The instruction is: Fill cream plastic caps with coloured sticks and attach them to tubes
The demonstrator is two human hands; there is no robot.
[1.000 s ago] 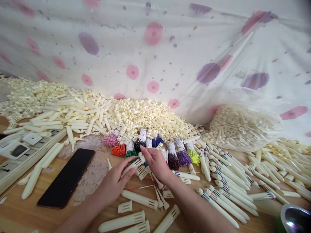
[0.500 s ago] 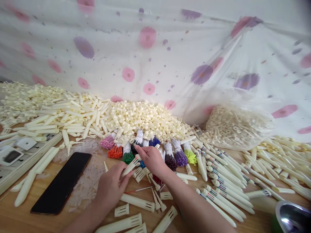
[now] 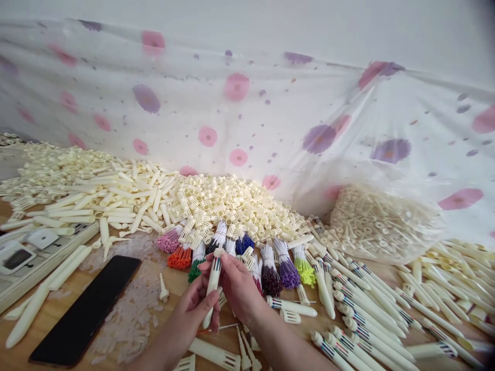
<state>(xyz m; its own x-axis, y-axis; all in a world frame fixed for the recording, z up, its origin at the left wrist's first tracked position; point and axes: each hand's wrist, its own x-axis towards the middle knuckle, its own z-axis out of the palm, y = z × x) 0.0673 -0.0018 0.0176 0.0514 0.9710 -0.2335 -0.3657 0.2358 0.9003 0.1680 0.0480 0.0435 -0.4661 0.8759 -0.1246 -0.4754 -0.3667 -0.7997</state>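
Note:
A cream multicolour pen [image 3: 212,288] is held nearly upright, tilted slightly right, its slotted end with dark and coloured sliders at the top. My left hand [image 3: 189,309] wraps its barrel, thumb across the front. My right hand [image 3: 240,286] grips the upper end by the cap, fingertips partly hidden. Just behind my hands stand bundles of thin refills with white tubes, among them orange ones [image 3: 180,256], purple ones [image 3: 288,268] and yellow-green ones [image 3: 305,270]. Below my hands lie a slotted barrel [image 3: 216,354] and pointed cream pieces [image 3: 243,350].
A heap of slotted cream sleeves [image 3: 232,201] rises behind the bundles, with barrels [image 3: 112,188] to its left. Pens with coloured sliders [image 3: 371,304] lie in rows at right. A clear bag of small parts [image 3: 382,221], a black phone [image 3: 87,309] and a power strip [image 3: 46,263] are also there.
My right hand has come back from the refill bundles to the pen's top. The pen is now more upright, with a cap and coloured sliders showing. The camera view has tilted up.

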